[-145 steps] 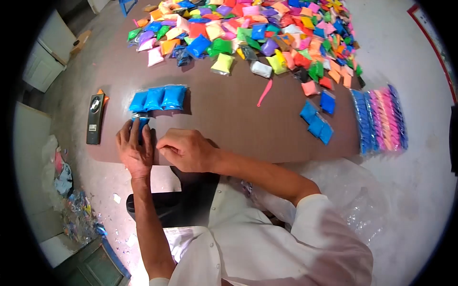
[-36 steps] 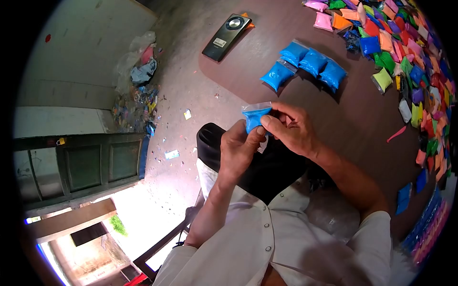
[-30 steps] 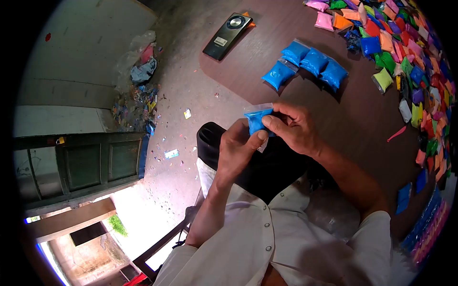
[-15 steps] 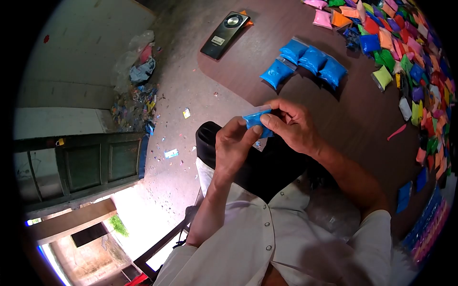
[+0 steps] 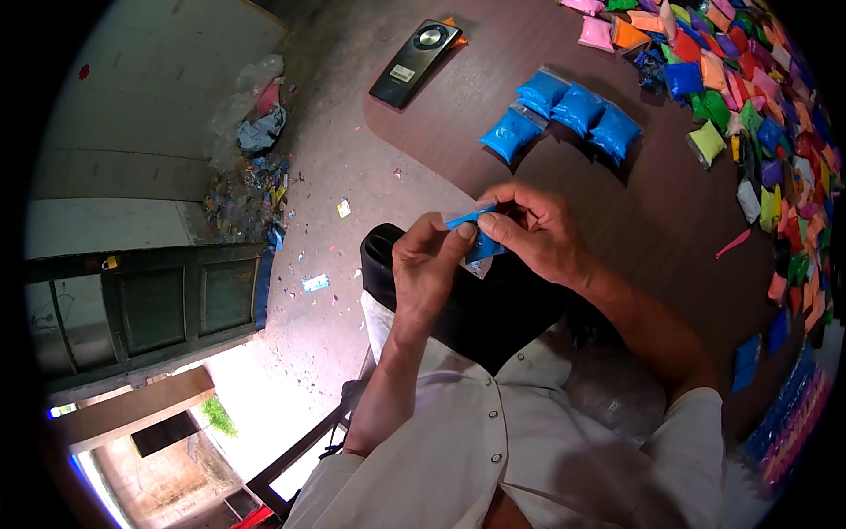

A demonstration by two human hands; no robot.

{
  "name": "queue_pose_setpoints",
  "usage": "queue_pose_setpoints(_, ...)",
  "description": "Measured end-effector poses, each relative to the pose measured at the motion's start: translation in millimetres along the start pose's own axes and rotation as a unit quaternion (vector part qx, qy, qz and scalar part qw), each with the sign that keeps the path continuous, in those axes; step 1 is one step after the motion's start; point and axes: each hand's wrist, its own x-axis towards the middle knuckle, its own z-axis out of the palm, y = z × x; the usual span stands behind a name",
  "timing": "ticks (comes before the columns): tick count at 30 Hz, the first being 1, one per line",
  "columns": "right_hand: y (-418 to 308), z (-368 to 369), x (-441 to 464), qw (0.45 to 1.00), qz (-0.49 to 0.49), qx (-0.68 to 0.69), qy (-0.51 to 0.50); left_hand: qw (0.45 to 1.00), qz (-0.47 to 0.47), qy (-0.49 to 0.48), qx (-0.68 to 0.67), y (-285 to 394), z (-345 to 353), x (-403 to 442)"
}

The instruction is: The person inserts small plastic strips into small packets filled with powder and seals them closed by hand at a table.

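Note:
Between my two hands is a small clear plastic bag of blue material (image 5: 483, 245), held above my lap near the table's edge. My left hand (image 5: 427, 264) pinches the bag's left side between thumb and fingers. With thumb and bent fingers, my right hand (image 5: 533, 231) grips its upper right side. The fingers partly cover the bag, and its clear top strip shows between them. Beyond my hands, several filled blue bags (image 5: 577, 109) lie grouped on the brown table (image 5: 493, 79).
A large pile of colourful small bags (image 5: 758, 79) covers the table's far right. A dark phone (image 5: 416, 63) lies near the table's left corner, and a pink stick (image 5: 733, 244) is at the right. Litter (image 5: 251, 198) is scattered on the floor at left.
The bag has tilted and bunched between my fingers, so less of its blue front shows near the top and more hangs below. Both hands have shifted slightly and keep their hold.

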Motion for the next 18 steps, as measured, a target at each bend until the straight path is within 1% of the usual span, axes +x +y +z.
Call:
queue_pose_setpoints(1,-0.2,-0.7,0.0,1.000,0.000,0.000,0.000,1.000,0.000,0.000,0.000,2.2,2.4,-0.2)
queue_pose_setpoints(3,-0.1,-2.3,-1.2,1.000,0.012,-0.005,-0.004,0.999,-0.017,0.039,0.019,8.4,8.4,-1.6)
queue_pose_setpoints(7,-4.4,-3.6,-1.5,0.999,0.025,-0.025,-0.021,0.999,-0.011,0.022,0.020,-0.4,-1.4,-0.1)
queue_pose_setpoints(9,-4.1,-3.0,-1.8,0.998,0.014,-0.061,-0.018,0.999,0.008,0.019,0.048,-2.5,-3.3,-0.7)
queue_pose_setpoints(12,-4.1,1.0,-0.1,0.998,-0.010,-0.060,-0.005,0.998,0.018,0.042,0.043,-0.1,-0.2,-2.1)
queue_pose_setpoints(16,-18.3,4.4,-0.5,0.997,0.003,-0.081,-0.012,0.996,0.031,0.077,0.011,0.2,-0.8,0.2)
queue_pose_setpoints(18,-19.8,1.4,-0.4,0.993,0.038,-0.095,-0.051,0.997,-0.012,0.072,0.020,9.4,-0.7,0.8)
